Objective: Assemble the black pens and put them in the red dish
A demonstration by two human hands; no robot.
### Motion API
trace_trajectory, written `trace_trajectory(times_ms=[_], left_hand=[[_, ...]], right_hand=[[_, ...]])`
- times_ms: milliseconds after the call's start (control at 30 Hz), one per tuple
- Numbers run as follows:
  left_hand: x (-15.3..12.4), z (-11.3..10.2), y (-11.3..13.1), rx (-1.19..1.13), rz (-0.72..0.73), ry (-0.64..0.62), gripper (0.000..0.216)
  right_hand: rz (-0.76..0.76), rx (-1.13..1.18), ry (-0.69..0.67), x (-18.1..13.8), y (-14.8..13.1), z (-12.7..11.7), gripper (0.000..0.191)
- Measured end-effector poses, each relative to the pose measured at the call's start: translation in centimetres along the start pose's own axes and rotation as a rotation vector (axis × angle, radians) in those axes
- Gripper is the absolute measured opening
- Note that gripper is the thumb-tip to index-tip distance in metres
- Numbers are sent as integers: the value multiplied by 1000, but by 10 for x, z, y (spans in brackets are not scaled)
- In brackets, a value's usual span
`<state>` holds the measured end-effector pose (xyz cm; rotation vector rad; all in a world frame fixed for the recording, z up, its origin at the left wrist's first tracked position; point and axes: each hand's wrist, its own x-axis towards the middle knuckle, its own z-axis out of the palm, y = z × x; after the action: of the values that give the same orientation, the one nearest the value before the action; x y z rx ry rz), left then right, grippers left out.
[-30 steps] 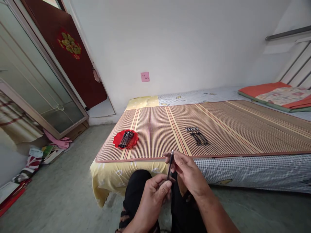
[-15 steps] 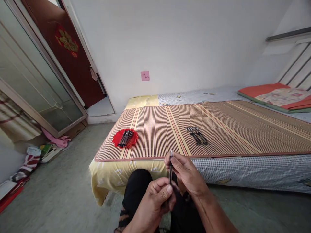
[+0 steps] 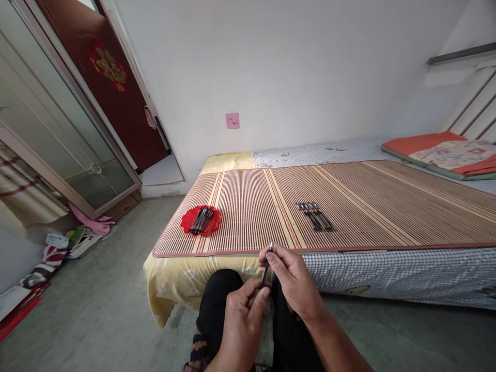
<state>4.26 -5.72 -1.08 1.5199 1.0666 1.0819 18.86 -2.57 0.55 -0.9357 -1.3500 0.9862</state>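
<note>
Between my hands is a slim dark pen [image 3: 265,274], tilted, its shiny tip pointing up and away from me. My left hand [image 3: 246,315] is closed around the lower end. Thumb and fingers of my right hand [image 3: 290,276] pinch the upper end, just below the tip. Both hands are above my knees, in front of the bed's edge. On the mat, a red scalloped plate [image 3: 185,221] carries several dark pens [image 3: 201,220]. Farther right, several more pens [image 3: 314,217] lie side by side in a row, directly on the mat.
A striped bamboo mat [image 3: 248,206] covers much of the bed, over a yellow and checked sheet [image 3: 372,271]. Folded orange bedding [image 3: 437,147] lies at the far right. A glass-panelled door [image 3: 65,98] stands at left, with clothes and papers [image 3: 81,237] on the floor.
The pen has gone from nearly upright to leaning, its lower end shifting left. Both hands have moved slightly left with it and keep their hold. The plate and the row of pens stay put.
</note>
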Motion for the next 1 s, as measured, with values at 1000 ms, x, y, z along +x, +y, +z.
trace_trajectory(times_ms=[1000], left_hand=[[9, 2, -7, -400, -256, -138, 51]], right_hand=[[189, 242, -23, 2, 12, -1, 34]])
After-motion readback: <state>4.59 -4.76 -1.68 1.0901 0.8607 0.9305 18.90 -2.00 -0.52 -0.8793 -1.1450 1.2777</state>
